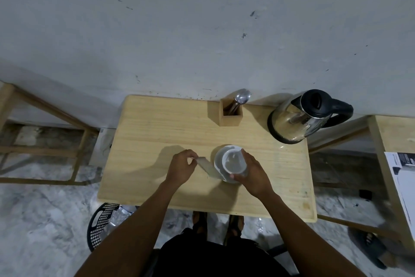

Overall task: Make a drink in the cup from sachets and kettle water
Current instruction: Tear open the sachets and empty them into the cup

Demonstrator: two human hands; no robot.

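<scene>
Pale wood makes up the desk (157, 133) I am looking down on, and I take the white cup (234, 161) as my landmark. It stands on a white saucer (219, 160) near the middle of the desk. My right hand (252, 172) is wrapped around the cup's right side, its grip closed on the wall and rim, thumb on the near edge. Just left of the cup, my left hand (180, 168) pinches one end of a long pale sachet (207, 168) between its fingertips, grip clamped on it; the sachet's other end reaches to the saucer's left edge, though I cannot tell whether it touches. Behind the cup, against the wall, stands a small wooden holder (231, 116) with a metal spoon (241, 97) upright in it. Behind the cup and to the right, on the desk's far corner, sits the steel kettle (294, 120) with its black lid and handle.
</scene>
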